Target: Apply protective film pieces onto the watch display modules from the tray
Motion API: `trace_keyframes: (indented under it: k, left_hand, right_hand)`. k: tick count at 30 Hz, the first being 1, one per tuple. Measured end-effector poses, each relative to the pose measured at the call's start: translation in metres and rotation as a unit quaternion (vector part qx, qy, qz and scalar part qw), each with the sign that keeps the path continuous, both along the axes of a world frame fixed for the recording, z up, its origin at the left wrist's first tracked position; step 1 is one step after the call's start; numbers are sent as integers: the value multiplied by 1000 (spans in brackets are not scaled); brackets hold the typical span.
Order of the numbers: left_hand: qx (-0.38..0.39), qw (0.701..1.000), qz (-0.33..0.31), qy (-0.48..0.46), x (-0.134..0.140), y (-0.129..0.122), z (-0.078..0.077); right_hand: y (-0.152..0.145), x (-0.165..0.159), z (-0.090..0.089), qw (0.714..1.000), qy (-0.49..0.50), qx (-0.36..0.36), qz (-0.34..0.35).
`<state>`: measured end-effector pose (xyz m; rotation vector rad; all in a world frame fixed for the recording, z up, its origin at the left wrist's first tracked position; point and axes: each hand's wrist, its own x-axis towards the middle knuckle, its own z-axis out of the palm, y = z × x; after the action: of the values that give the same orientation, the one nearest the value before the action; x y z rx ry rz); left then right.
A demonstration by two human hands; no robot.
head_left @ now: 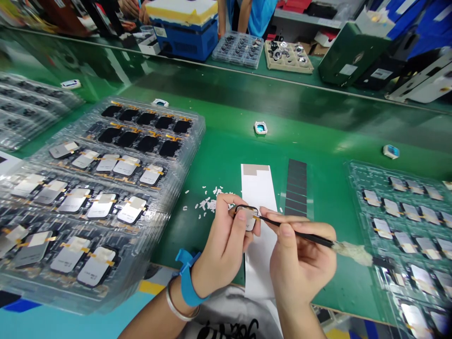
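My left hand [228, 240], with a blue strap at its wrist, is closed around a small screen module [250, 221] with a silver back and a black rim. Black tweezers [303, 234], their rear end wrapped in pale tape, are gripped in my right hand [300, 263]. The tweezers' tip touches the module near a bit of orange tape at its edge. Under both hands runs a long white paper strip [259, 188] with a beige patch at its top. Many tiny white pieces [212, 201] lie scattered left of it.
Stacked clear trays [165, 165] of screen modules stand on the left, another tray [399, 240] on the right. A sheet of dark strips [296, 186] lies beside the paper. Small white frames, one in the middle [260, 127], dot the green bench. Behind the ledge are a blue box [190, 40] and co-workers' arms.
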<state>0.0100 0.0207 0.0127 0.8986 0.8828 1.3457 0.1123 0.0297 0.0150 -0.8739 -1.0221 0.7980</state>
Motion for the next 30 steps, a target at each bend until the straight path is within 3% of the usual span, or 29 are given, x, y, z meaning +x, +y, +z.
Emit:
trace_keyframes:
  k: [12,16,21,24,27,30]
  left_hand:
    - [-13,998,55,38,-2,5,-1]
    - [-12,997,46,67,-3,7,-3]
    - [-10,998,8,53,0,7,-4]
    - [-3,995,-19,100,-5,-15,9]
    - [80,953,-7,291,-30,-45,38]
    - [194,828,66,522,-87,-49,82]
  right_hand:
    - [0,2,2,997,49,-39,54]
    - [4,10,15,995,39,-82,41]
    - [37,25,40,991,-48,-117,47]
    - [74,29,36,979,-88,-155,97]
    - [102,27,18,975,-91,-169,115]
    - [111,26,3,978,-82,-159,106]
